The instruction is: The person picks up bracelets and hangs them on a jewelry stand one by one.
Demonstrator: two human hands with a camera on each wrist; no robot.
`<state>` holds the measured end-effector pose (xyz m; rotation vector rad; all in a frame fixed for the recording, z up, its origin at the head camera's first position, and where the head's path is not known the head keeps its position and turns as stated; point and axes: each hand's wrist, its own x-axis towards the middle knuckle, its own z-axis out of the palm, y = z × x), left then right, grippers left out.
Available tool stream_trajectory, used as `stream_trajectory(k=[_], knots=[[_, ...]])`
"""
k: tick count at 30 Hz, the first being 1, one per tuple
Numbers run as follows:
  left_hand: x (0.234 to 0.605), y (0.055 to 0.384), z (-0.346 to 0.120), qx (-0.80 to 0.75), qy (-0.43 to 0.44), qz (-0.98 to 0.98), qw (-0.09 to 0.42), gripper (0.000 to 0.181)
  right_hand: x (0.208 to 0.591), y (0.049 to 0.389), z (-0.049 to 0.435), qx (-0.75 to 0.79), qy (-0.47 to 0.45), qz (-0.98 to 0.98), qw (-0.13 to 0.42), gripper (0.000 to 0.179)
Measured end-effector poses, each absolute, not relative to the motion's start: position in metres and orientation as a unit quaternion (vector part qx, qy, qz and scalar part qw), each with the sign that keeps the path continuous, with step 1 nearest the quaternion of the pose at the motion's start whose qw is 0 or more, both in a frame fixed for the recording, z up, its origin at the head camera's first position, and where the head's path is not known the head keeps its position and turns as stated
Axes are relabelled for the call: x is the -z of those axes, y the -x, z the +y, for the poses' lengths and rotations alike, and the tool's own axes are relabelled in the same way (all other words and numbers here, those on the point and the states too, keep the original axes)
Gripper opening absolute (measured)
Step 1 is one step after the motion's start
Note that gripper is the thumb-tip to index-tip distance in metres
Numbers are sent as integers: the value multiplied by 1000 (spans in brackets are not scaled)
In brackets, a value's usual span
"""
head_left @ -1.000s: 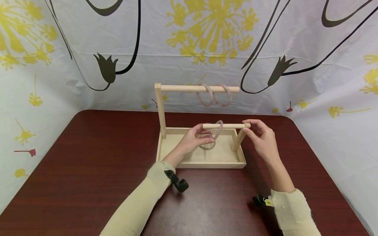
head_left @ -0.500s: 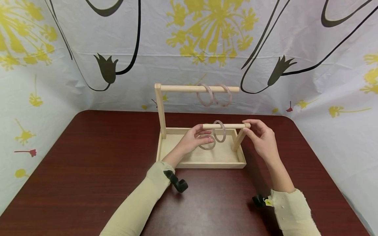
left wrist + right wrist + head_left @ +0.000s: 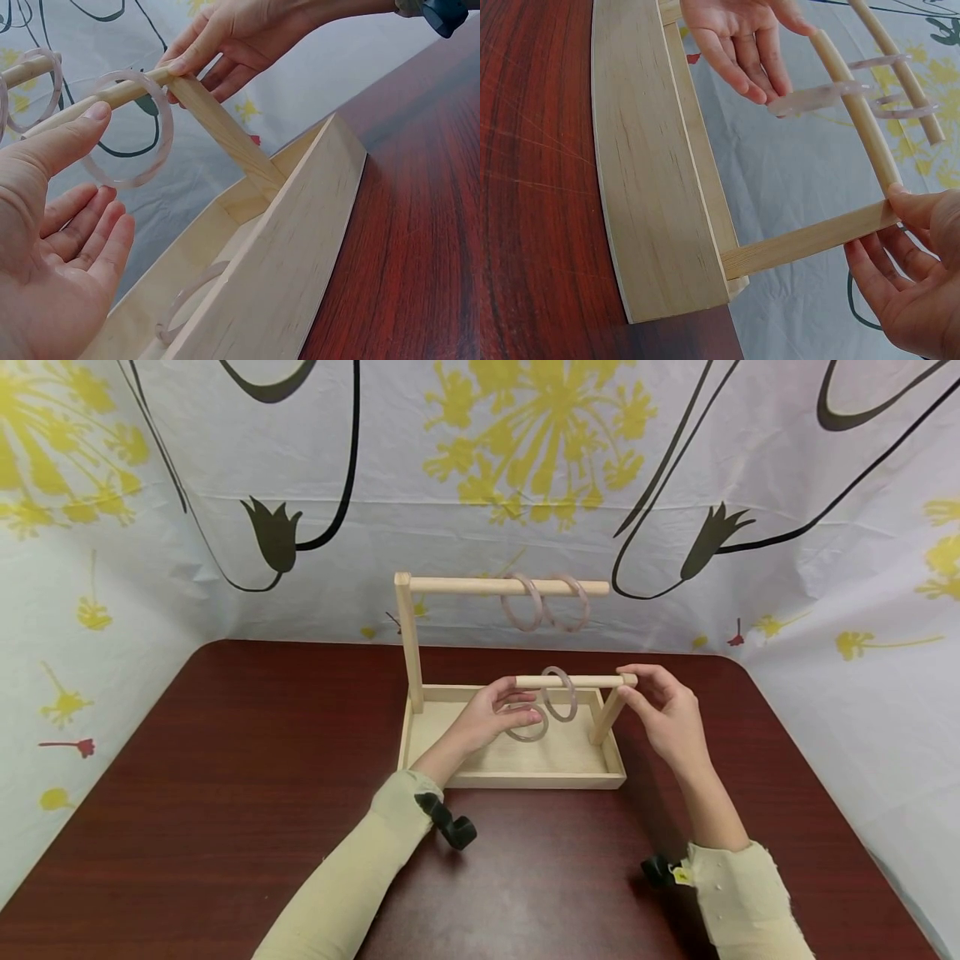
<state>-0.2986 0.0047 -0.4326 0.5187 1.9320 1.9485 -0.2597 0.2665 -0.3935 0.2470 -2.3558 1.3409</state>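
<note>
A pale wooden bangle stand with two bars sits on the table. On its lower, front bar hangs a translucent pinkish bangle. My left hand is beside the bar's free end, fingers loosely spread; in the left wrist view its thumb overlaps the bar and its fingertips lie just below the bangle. At the other end, my right hand pinches the corner where bar meets post, thumb on one side and fingers on the other. Another bangle lies in the tray, partly behind the left hand.
Two more bangles, one nearer and one at the tip, hang on the higher rear bar. Its post rises at the tray's back left. A patterned cloth surrounds the dark red table.
The bangle on the lower bar, tilted towards the left hand a second ago, has swung to the right and now hangs down. Both hands have stayed nearly still.
</note>
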Motion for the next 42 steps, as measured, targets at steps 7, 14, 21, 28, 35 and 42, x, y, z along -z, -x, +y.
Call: stream_trajectory(k=[7,14,21,28,35,42], knots=[[434,299,3,-684,-194,684,164,75,393,259,266,-482,-89,-846,209,29],[437,300,0,-676,-201,693,152,60,393,259,266,-483,-88,-846,207,29],[439,301,-4,-679,-210,688,146,60,394,259,266,-482,-89,-846,208,29],[439,300,-7,-681,-208,689,133,57,393,258,265,-481,-89,-847,209,29],[443,300,-10,-679,-195,697,125,55,394,258,265,-478,-86,-849,208,29],[448,300,-9,-654,-152,731,120,56,393,257,265,-485,-88,-845,207,29]])
